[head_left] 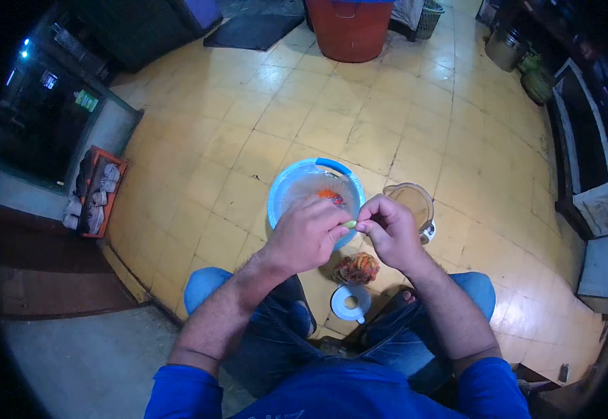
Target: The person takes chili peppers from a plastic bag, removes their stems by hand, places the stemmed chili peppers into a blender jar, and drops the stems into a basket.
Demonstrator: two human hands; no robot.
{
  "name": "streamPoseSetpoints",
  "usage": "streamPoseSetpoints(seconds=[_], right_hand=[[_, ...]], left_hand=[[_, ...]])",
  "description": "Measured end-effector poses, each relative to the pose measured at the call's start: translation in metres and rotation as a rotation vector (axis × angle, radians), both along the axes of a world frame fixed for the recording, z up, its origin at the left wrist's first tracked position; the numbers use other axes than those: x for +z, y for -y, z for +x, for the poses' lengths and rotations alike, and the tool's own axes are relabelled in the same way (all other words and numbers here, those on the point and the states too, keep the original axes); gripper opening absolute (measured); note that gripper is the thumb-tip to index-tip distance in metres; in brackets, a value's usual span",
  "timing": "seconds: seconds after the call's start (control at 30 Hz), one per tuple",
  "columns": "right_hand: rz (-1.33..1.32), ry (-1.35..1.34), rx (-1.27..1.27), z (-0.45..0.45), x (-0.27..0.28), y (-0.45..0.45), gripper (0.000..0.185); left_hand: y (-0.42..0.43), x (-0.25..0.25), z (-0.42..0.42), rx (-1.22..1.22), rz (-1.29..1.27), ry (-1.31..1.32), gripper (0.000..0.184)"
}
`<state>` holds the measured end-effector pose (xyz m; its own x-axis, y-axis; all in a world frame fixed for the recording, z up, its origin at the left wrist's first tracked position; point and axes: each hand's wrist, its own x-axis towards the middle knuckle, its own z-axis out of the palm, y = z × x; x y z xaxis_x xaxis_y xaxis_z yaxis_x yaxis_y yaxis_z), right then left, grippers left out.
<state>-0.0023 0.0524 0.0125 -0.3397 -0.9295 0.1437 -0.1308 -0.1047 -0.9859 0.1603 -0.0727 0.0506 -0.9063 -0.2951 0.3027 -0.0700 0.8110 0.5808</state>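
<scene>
My left hand (307, 234) and my right hand (391, 232) meet over the near right rim of a blue basin (274, 202). Pinched between the fingertips of both is a small green chili (350, 224). Inside the basin lie a few red and orange pieces, apparently chilies (330, 195); my left hand hides part of it. A clear plastic bag (357, 269) of red, orange and green chilies rests on the floor below my hands. Closer to me is a white cup (351, 302) with something pale inside.
A clear jug (426, 202) stands on the yellow tiles beside my right hand. Farther off is a large red tub (349, 31) near a dark mat (254, 32). An orange shoe rack (112, 192) stands at left, a white-framed cabinet (601, 202) at right.
</scene>
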Motion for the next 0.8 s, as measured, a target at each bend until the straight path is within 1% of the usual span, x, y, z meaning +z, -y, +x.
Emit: streamPoseSetpoints(seconds=[0.03,0.1,0.13,0.17,0.2,0.23,0.27,0.3,0.33,0.37,0.4,0.43,0.47,0.5,0.53,0.6,0.63,0.67,0.73,0.77,0.8], right_hand=[[-0.002,-0.003,0.0,0.0,0.002,-0.001,0.011],[-0.009,-0.157,-0.074,0.002,0.006,-0.002,0.012],[-0.014,-0.159,-0.073,0.003,0.007,-0.002,0.012],[-0.032,-0.23,-0.102,0.005,0.007,-0.001,0.012],[-0.052,-0.301,-0.131,0.006,0.007,0.001,0.012],[-0.057,-0.302,-0.131,0.007,0.005,0.003,0.012],[-0.096,-0.377,-0.157,0.008,0.001,0.007,0.011],[-0.135,-0.451,-0.182,0.009,-0.002,0.01,0.011],[-0.138,-0.451,-0.181,0.011,-0.005,0.014,0.011],[-0.052,-0.302,-0.203,0.012,-0.008,0.018,0.011],[0.037,-0.152,-0.223,0.012,-0.011,0.022,0.012],[0.042,-0.15,-0.222,0.01,-0.014,0.027,0.012],[-0.021,-0.142,-0.175,0.006,-0.016,0.032,0.016],[-0.083,-0.132,-0.132,0.003,-0.017,0.035,0.02],[-0.072,-0.129,-0.141,0.002,-0.018,0.035,0.02],[-0.124,-0.406,-0.123,0.001,-0.008,0.035,0.026],[-0.148,-0.342,-0.105,0.003,-0.001,0.034,0.022],[-0.139,-0.339,-0.106,0.0,-0.005,0.032,0.022],[0.052,0.134,0.05,-0.011,-0.017,0.025,0.021],[0.085,0.074,-0.025,-0.018,-0.009,0.019,0.021],[0.09,0.08,-0.03,-0.03,-0.003,0.011,0.021]], left_hand=[[-0.003,-0.002,-0.002,0.02,0.029,-0.008,0.016],[-0.011,-0.002,-0.004,0.042,0.054,-0.019,0.016],[-0.015,-0.002,-0.005,0.09,0.127,-0.029,0.014],[-0.018,-0.001,-0.005,0.137,0.2,-0.038,0.014],[-0.019,-0.002,-0.005,0.136,0.195,-0.04,0.014],[-0.019,-0.004,-0.004,0.182,0.288,0.006,0.014],[-0.018,-0.003,-0.004,0.229,0.381,0.051,0.015],[-0.016,-0.002,-0.003,0.231,0.377,0.05,0.015],[-0.013,0.001,-0.002,0.291,0.429,0.129,0.017],[-0.01,0.003,-0.002,0.351,0.483,0.209,0.019],[-0.005,-0.002,0.0,0.353,0.484,0.21,0.019],[0.003,-0.01,0.002,0.414,0.376,0.207,0.02],[0.009,-0.013,0.003,0.47,0.269,0.208,0.021],[0.013,-0.015,0.005,0.485,0.281,0.205,0.02],[0.016,-0.015,0.005,0.475,0.289,0.212,0.02],[0.02,-0.018,0.003,0.409,0.515,0.103,0.019],[0.018,-0.02,-0.001,0.404,0.523,0.107,0.019],[0.015,-0.023,-0.005,0.357,0.552,0.062,0.019],[0.004,-0.031,-0.013,0.27,0.614,-0.021,0.022],[0.001,-0.035,-0.019,0.246,0.672,-0.11,0.02],[-0.004,-0.036,-0.023,0.244,0.677,-0.102,0.02]])
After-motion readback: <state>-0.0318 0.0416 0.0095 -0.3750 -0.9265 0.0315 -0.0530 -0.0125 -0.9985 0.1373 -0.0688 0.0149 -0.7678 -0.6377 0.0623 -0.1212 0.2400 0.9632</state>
